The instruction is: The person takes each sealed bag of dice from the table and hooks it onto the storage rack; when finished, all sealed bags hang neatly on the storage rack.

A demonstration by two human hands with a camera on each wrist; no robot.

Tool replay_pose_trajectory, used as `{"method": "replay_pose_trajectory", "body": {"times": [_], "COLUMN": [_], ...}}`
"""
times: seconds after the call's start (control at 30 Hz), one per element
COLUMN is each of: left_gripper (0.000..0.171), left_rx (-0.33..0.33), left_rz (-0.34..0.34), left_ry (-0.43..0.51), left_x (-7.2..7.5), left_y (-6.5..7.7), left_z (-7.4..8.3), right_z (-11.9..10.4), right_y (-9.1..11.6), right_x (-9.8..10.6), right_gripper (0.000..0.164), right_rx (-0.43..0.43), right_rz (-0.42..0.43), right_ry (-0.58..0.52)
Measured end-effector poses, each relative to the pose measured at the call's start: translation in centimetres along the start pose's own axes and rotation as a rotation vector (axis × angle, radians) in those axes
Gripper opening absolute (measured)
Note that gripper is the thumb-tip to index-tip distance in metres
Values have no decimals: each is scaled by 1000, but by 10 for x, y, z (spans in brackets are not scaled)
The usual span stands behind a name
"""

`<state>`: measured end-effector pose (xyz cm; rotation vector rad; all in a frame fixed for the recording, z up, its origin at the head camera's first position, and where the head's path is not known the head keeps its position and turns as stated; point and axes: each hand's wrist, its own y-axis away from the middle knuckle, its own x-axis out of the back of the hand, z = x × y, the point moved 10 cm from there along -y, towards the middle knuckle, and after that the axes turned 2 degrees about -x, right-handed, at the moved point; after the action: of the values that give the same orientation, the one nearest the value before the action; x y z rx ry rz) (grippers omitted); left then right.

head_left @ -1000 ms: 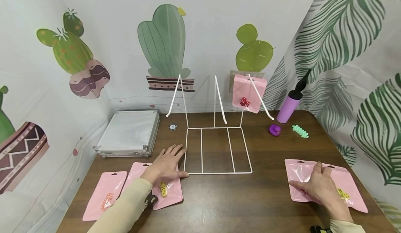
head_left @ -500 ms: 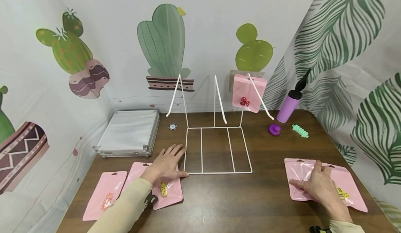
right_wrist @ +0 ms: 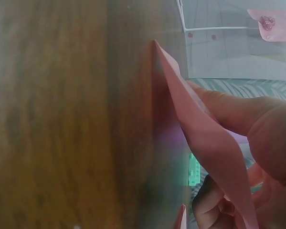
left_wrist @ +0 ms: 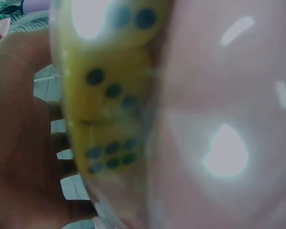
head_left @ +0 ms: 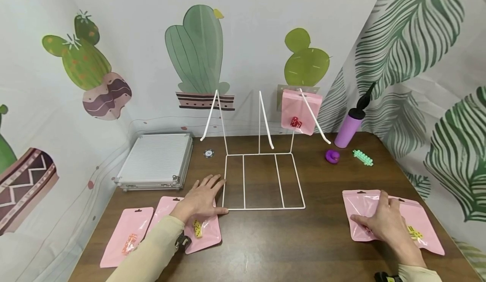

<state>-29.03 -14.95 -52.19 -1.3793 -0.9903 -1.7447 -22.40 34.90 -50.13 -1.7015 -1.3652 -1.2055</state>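
Observation:
At the right of the head view my right hand [head_left: 387, 223] pinches a pink zip pouch [head_left: 357, 208] between thumb and curled fingers. In the right wrist view that pouch [right_wrist: 209, 148] stands bent and tilted off the wood. Its contents are mostly covered by the hand. Another pink pouch with yellow dice [head_left: 429, 221] lies beside it. My left hand [head_left: 201, 197] rests with spread fingers at the left side of the white wire rack [head_left: 244, 181], thumb near its front corner. Under that forearm lies a pouch with yellow dice [head_left: 198, 229], seen close in the left wrist view.
A pink pouch with red dice [head_left: 301, 111] hangs on the rack's right prong. More pink pouches [head_left: 127, 223] lie at the left. A silver case [head_left: 155, 157], a poker chip [head_left: 208, 153], a purple duck [head_left: 332, 156], a green toy piece [head_left: 363, 157] and a purple pump [head_left: 348, 130] stand around.
The pouch in my right hand has shifted slightly up and left. My left hand stays at the rack. The head view has moved very slightly.

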Motion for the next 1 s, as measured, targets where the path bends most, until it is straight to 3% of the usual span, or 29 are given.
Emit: {"method": "replay_pose_trajectory", "body": {"times": [0.53,1.0], "left_gripper": [103,102], "left_rx": [9,11], "left_rz": [-13,-6], "left_ry": [-2,4], "left_x": [-2,-1], "left_y": [-1,1], "left_z": [-1,-1], "right_z": [-13,-37], "right_y": [-1,5], "right_x": [3,14], "right_gripper": [123,122], "right_rx": [45,137], "right_rz": [-33,30], "right_ry": [-24,-56]}}
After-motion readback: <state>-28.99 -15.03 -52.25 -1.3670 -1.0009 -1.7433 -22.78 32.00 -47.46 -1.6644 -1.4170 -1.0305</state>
